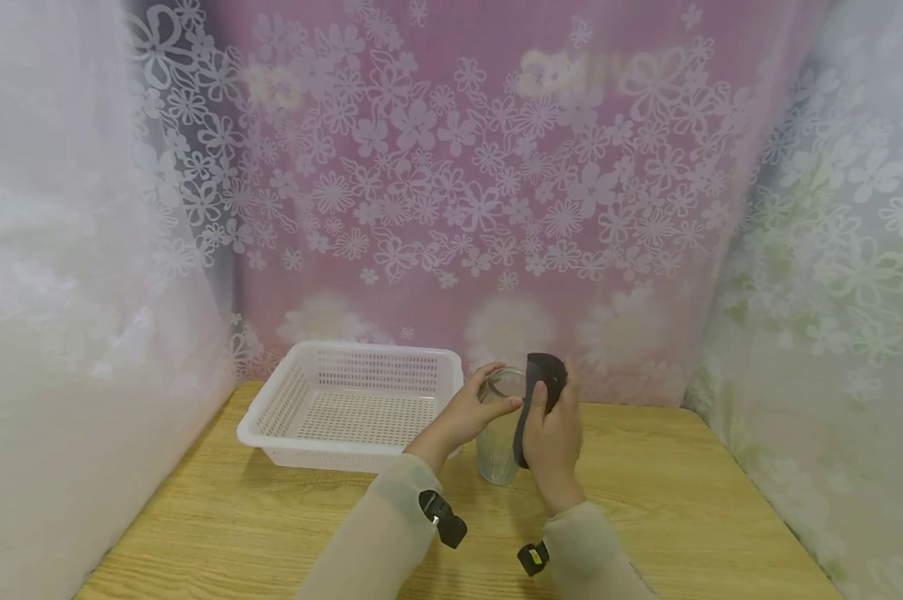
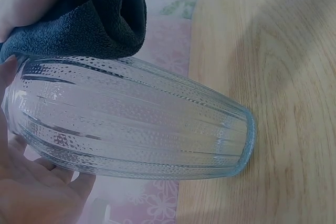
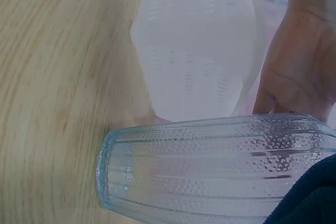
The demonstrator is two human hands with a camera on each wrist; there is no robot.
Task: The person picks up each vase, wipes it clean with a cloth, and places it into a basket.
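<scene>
A clear ribbed glass vase with a dotted texture stands over the wooden table, its narrower base right at the tabletop in the head view. My left hand grips it near the rim, thumb on the near side and fingers round the left. My right hand holds a folded dark grey cloth against the vase's right side. In the left wrist view the fuzzy cloth lies along the upper wall of the vase. Part of the cloth is hidden behind the right hand.
A white perforated plastic basket with nothing in it stands on the table left of the vase, close to the left hand. Flower-patterned curtains enclose the wooden table at the back and both sides.
</scene>
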